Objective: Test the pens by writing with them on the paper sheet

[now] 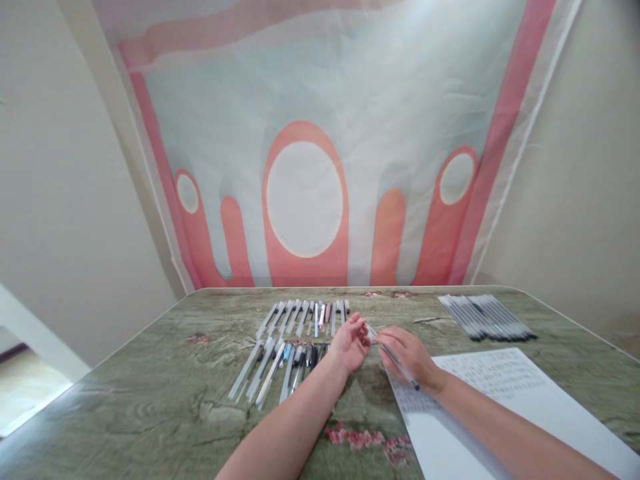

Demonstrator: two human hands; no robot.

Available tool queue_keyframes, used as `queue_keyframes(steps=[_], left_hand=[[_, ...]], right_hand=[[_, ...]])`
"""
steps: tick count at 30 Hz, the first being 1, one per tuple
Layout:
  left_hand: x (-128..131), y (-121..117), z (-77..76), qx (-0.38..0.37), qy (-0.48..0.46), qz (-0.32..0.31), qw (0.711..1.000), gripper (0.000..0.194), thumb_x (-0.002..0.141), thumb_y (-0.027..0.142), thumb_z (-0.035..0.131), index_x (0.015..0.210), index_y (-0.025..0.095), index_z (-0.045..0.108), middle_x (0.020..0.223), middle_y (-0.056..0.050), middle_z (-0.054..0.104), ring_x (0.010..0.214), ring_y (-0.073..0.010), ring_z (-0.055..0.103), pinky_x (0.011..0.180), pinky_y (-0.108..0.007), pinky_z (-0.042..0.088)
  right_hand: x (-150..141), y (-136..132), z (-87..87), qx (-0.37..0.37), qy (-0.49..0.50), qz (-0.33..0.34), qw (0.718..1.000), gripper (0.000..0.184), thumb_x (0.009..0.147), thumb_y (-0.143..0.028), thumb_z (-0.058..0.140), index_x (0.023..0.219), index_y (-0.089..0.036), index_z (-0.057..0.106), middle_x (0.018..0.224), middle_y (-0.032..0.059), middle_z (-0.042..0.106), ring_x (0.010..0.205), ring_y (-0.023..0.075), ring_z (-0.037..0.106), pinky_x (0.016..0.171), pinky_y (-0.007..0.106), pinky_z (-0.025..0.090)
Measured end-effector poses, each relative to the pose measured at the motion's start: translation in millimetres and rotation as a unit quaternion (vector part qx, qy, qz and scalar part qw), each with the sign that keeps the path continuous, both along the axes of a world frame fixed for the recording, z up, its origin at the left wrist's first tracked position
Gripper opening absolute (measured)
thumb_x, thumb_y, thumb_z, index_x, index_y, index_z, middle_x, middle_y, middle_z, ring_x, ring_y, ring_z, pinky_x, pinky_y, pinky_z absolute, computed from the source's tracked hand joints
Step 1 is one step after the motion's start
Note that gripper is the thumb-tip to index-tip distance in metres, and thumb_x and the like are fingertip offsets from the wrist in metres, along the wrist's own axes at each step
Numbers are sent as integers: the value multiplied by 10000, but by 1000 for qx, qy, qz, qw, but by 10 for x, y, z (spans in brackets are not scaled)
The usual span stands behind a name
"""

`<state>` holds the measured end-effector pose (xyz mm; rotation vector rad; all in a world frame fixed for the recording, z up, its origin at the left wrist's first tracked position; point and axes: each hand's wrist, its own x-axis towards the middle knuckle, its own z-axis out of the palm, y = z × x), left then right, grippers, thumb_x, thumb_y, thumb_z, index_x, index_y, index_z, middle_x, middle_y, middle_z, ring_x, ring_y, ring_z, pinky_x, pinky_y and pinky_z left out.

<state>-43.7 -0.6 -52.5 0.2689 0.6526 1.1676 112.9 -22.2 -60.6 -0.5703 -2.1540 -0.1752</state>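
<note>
My right hand point(409, 357) is closed around a slim pen point(401, 367), whose dark end points down toward me over the paper's far left corner. My left hand point(351, 343) is turned palm up with its fingers curled together, close to the right hand's fingertips. A thin pale piece point(371, 329) shows between the two hands. Whether it is part of the same pen, I cannot tell. Beneath the right wrist lies a white sheet of paper point(480, 407) with rows of handwriting.
Left of my hands, several capped pens point(287, 319) form a back row. Several more pens point(273, 373) lie in a nearer row, partly behind my left forearm. At the back right rests a bundle of slim dark-tipped refills point(485, 317). The wood-patterned tabletop point(165, 393) ends before a printed cloth point(310, 267).
</note>
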Motion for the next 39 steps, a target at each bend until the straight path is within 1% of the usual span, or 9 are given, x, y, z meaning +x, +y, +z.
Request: queue_keyframes(steps=[8, 14, 22, 33, 39], left_hand=[[-4, 2, 3, -15, 4, -4, 1000, 323, 701, 55, 555, 948, 227, 439, 692, 43, 542, 481, -39, 492, 447, -140, 312], [-7, -1, 0, -17, -21, -7, 1000, 334, 692, 40, 553, 949, 224, 447, 714, 36, 554, 491, -43, 499, 441, -139, 307], [-3, -3, -5, -18, -24, -13, 999, 317, 699, 39, 544, 938, 222, 445, 708, 34, 554, 496, -45, 503, 448, -140, 312], [8, -13, 19, -24, -9, -5, 1000, 254, 714, 37, 531, 893, 200, 453, 701, 26, 556, 496, -43, 502, 468, -143, 338], [15, -19, 25, -25, -25, 6, 999, 243, 717, 31, 526, 892, 186, 457, 705, 15, 562, 500, -46, 511, 456, -142, 339]], right_hand=[[1, -14, 15, -10, -9, -9, 1000, 254, 777, -154, 442, 1004, -203, 546, 915, 77, 602, 854, 184, 561, 748, 336, 484], [13, -3, -6, -19, -18, -16, 1000, 255, 768, -141, 457, 1004, -189, 540, 913, 84, 597, 858, 186, 554, 752, 341, 477], [7, -6, 6, -16, -14, -16, 1000, 253, 784, -160, 440, 1015, -191, 537, 907, 85, 601, 853, 187, 562, 744, 341, 482], [3, -13, 17, -23, -6, -15, 1000, 263, 785, -169, 439, 1027, -198, 538, 904, 88, 606, 852, 192, 570, 742, 347, 489], [5, -22, 17, -23, -6, -21, 999, 270, 779, -162, 449, 1034, -191, 535, 911, 93, 604, 856, 195, 567, 747, 352, 488]])
